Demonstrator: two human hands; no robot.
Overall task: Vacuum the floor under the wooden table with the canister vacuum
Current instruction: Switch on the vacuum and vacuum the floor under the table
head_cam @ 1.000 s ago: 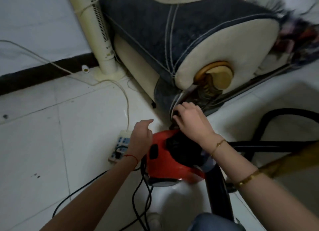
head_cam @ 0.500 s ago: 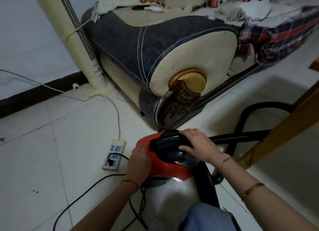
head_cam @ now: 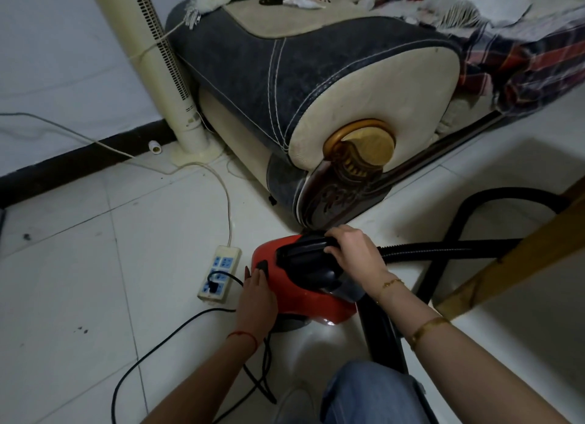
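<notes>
White tiled floor (head_cam: 79, 249), sofa (head_cam: 316, 85) against the wall. Vacuum (head_cam: 304, 300) on the floor below the sofa arm. Right hand (head_cam: 354, 256) grasps its black handle (head_cam: 304, 249); left hand (head_cam: 256, 303), fingers straight, presses its side. Power strip (head_cam: 218, 271) left of the grip; table leg (head_cam: 519, 252) to the right.

Low center of the frame: red canister vacuum (head_cam: 294, 300) sits on the white tile floor (head_cam: 95, 265). Right hand (head_cam: 354, 256) grips its black top handle (head_cam: 304, 249), left hand (head_cam: 256, 300) presses flat on its left side by a black button. Black hose (head_cam: 443, 249) runs right toward a wooden table leg (head_cam: 512, 259). Power strip (head_cam: 218, 273) lies just left, sofa arm (head_cam: 316, 85) above.
</notes>
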